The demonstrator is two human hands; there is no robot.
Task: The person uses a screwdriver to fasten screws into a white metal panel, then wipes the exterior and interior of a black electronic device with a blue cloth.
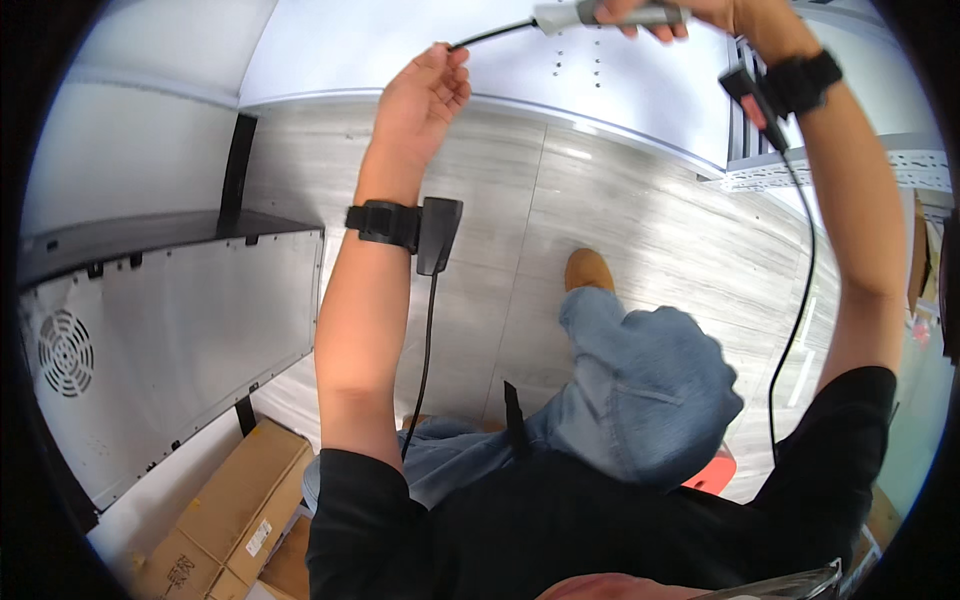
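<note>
Grey tool (pixel 570 15) over a white panel (pixel 660 105), right hand (pixel 712 10) curled around it, partly cut off by the upper edge, left hand (pixel 425 95) pinching its black cable (pixel 492 36), cardboard box (pixel 225 510) at lower left, contents hidden

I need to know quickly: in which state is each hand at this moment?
Left hand: closed, pinching a black cable.
Right hand: closed, holding a grey handle.
</note>
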